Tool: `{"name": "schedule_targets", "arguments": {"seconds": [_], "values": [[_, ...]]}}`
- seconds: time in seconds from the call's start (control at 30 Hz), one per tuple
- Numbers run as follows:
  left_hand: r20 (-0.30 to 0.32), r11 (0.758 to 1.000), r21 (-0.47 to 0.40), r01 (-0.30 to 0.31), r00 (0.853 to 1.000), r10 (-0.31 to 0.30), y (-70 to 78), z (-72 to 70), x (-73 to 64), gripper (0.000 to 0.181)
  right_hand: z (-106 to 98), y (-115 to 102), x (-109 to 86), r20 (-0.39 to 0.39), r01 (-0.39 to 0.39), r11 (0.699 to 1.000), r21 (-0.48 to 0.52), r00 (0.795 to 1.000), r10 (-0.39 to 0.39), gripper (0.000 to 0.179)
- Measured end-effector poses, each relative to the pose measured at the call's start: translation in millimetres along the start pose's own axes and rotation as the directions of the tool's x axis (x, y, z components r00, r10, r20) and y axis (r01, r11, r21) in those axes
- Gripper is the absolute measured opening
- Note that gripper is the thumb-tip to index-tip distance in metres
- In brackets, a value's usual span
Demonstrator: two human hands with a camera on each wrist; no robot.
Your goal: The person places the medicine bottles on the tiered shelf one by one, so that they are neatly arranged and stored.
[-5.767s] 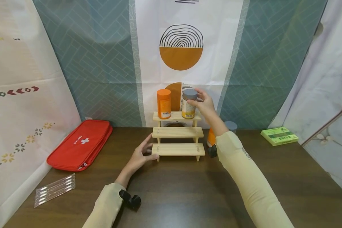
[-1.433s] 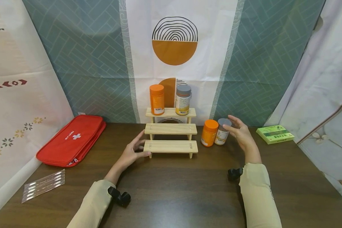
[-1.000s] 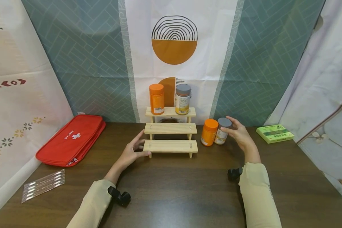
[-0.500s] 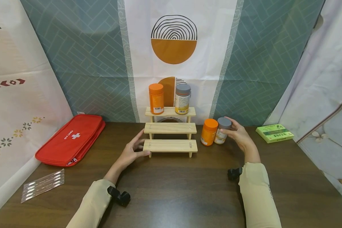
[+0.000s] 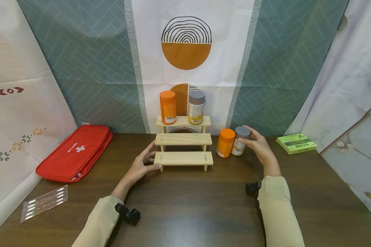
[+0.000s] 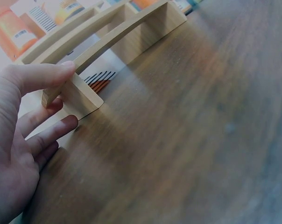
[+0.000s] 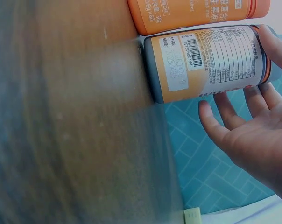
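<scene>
A three-step wooden display stand [image 5: 183,139] stands on the brown table. My left hand [image 5: 139,168] holds its left end; in the left wrist view the thumb [image 6: 47,77] lies on the lowest step's end with fingers below. To the right of the stand, my right hand [image 5: 259,145] grips a grey-capped supplement bottle [image 5: 238,147] by its cap. The right wrist view shows the thumb [image 7: 274,49] on one side of the cap, fingers on the other. Close beside that bottle stands an orange supplement bottle [image 5: 225,145]. Both are upright.
On the top step are another orange bottle [image 5: 168,109] and another grey-capped bottle [image 5: 196,109]. A red first aid pouch [image 5: 75,152] and a clear pack of cotton swabs [image 5: 44,203] lie at left. A green box [image 5: 296,143] lies at right, near the curtain [image 5: 296,68].
My right hand has let go of the grey-capped bottle on the top step, moved down and right, and taken hold of the one on the table. My left hand stays at the stand.
</scene>
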State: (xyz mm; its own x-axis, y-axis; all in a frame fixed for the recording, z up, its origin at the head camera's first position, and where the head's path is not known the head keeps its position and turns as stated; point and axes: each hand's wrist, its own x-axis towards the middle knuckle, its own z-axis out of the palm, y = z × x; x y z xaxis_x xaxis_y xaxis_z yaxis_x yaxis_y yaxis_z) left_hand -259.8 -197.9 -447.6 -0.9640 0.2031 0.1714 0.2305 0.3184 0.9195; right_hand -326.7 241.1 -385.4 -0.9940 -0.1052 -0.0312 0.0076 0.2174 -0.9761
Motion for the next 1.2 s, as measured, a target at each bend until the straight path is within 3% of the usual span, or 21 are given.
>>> {"name": "schedule_targets", "arguments": {"seconds": [0.6, 1.2], "values": [[0.006, 1.0, -0.005, 0.025, 1.0, -0.025, 0.6, -0.3, -0.7, 0.095, -0.2, -1.7, -0.5, -0.028, 0.001, 1.0, 0.01, 1.0, -0.001, 0.079], [0.003, 1.0, 0.001, 0.014, 1.0, -0.014, 0.7, -0.3, -0.9, 0.095, -3.9, -3.3, -1.2, -0.063, 0.002, 1.0, 0.027, 0.998, 0.0, 0.077]]}}
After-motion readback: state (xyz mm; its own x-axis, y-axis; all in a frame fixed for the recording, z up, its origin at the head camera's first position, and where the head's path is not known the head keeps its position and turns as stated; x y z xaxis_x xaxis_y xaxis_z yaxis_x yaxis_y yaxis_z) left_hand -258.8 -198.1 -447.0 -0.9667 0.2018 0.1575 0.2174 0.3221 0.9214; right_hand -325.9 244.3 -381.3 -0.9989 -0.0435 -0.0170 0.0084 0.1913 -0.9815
